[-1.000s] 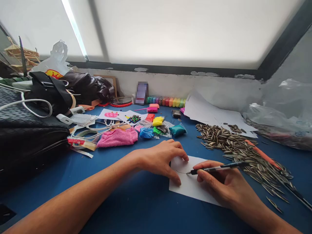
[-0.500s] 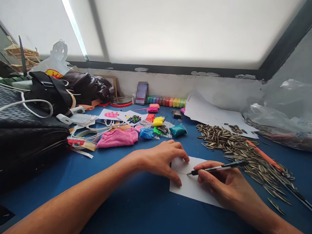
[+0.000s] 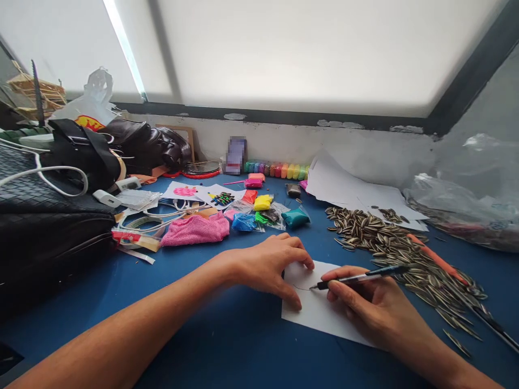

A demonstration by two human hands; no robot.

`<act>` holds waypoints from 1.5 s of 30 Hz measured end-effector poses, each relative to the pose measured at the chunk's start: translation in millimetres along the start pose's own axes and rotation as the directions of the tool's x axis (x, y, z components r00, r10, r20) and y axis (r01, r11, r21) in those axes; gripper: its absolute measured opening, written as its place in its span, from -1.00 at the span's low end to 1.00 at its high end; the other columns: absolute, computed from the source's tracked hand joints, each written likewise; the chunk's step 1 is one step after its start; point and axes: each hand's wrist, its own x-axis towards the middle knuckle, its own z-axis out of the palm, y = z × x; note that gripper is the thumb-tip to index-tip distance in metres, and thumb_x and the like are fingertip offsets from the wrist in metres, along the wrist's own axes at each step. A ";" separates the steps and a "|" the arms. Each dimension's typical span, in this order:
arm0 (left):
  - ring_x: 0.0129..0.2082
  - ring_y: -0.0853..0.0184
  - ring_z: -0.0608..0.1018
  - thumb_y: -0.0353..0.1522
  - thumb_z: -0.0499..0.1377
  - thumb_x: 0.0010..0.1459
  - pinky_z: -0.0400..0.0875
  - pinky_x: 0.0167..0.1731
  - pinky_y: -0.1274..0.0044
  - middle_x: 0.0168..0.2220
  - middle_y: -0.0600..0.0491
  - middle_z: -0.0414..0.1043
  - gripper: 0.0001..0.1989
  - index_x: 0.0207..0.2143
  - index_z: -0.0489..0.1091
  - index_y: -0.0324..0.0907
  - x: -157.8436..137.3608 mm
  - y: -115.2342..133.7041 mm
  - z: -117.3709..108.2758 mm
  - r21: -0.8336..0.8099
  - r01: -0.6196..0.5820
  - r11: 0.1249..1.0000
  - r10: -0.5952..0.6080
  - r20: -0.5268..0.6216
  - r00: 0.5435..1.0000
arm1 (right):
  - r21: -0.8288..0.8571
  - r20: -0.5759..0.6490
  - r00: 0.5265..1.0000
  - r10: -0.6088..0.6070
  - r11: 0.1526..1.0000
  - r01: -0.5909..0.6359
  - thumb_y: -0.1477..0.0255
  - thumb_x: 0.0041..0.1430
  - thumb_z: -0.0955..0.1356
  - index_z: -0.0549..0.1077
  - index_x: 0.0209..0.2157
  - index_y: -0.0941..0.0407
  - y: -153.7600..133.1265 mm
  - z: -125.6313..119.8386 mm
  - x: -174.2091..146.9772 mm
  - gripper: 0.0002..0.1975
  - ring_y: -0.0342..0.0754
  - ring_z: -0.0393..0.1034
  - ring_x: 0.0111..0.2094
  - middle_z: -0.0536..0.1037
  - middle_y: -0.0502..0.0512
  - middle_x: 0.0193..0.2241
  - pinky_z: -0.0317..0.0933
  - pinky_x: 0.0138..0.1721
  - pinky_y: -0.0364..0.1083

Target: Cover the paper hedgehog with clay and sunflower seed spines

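A sheet of white paper lies on the blue table, with a thin curved pen line on its upper left part. My left hand presses on the left side of the sheet, thumb and fingers spread apart around the line. In my right hand is a black-and-clear pen, pinched between thumb and fingers. The pen's tip touches the paper at the right end of the line. Part of the sheet is hidden under both hands.
Striped sunflower seeds are heaped at the right, with an orange-handled tool across them. Clay packets, a pink cloth and cables lie beyond my left arm. A black bag stands left; paper sheets lie behind.
Hardly anything differs. The pen and my right hand have shifted very slightly left, while my left hand stays on the paper.
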 end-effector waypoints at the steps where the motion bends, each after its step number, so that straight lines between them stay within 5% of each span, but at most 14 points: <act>1: 0.07 0.17 0.31 -0.17 0.38 -0.03 0.25 0.05 0.41 0.02 0.00 0.30 -0.45 0.02 0.40 -0.10 0.0 0.3 -0.1 0.002 -0.001 1.000 0.001 0.001 1.000 | -0.005 -0.005 1.000 -0.009 1.000 0.009 0.02 0.13 0.34 0.57 -0.38 0.08 0.5 0.1 0.2 -0.59 -0.17 0.25 -0.63 0.56 0.03 -0.50 0.18 -0.60 -0.16; 9: 0.06 0.18 0.31 -0.18 0.39 -0.03 0.25 0.04 0.43 0.01 0.00 0.30 -0.45 0.01 0.40 -0.10 1.1 -0.3 0.3 0.015 0.001 1.000 -0.001 0.004 1.000 | -0.020 -0.033 0.998 -0.055 0.998 0.054 0.00 0.09 0.34 0.61 -0.31 0.09 -5.0 -1.5 2.4 -0.54 -0.12 0.32 -0.64 0.60 0.09 -0.49 0.29 -0.58 -0.11; 15: 0.05 0.18 0.32 -0.20 0.40 -0.05 0.25 0.03 0.42 0.01 0.00 0.31 -0.45 0.00 0.40 -0.11 1.1 -0.1 0.5 0.013 0.002 1.000 -0.002 -0.002 1.000 | -0.050 -0.065 0.997 -0.050 0.998 0.047 0.02 0.04 0.39 0.64 -0.28 0.02 1.3 -1.2 -4.4 -0.61 0.02 0.50 -0.44 0.66 0.09 -0.41 0.36 -0.48 -0.09; 33: 0.07 0.15 0.32 -0.17 0.40 -0.04 0.24 0.05 0.40 0.04 -0.03 0.30 -0.40 0.05 0.38 -0.12 0.7 -0.1 0.7 0.004 0.009 1.000 -0.009 -0.004 1.000 | -0.013 -0.110 0.994 0.007 1.000 -0.008 0.01 0.03 0.40 0.64 -0.29 0.03 2.5 1.1 -3.7 -0.59 0.03 0.50 -0.48 0.62 0.05 -0.54 0.33 -0.57 -0.11; 45: 0.08 0.16 0.32 -0.19 0.41 -0.06 0.23 0.07 0.42 0.04 -0.02 0.30 -0.39 0.06 0.39 -0.12 -0.5 0.8 0.1 0.024 0.016 1.000 -0.016 -0.001 1.000 | 0.043 -0.087 0.996 0.033 0.999 -0.029 0.02 0.05 0.40 0.61 -0.25 0.03 9.9 1.1 -1.9 -0.59 -0.12 0.30 -0.64 0.60 0.01 -0.55 0.19 -0.63 -0.15</act>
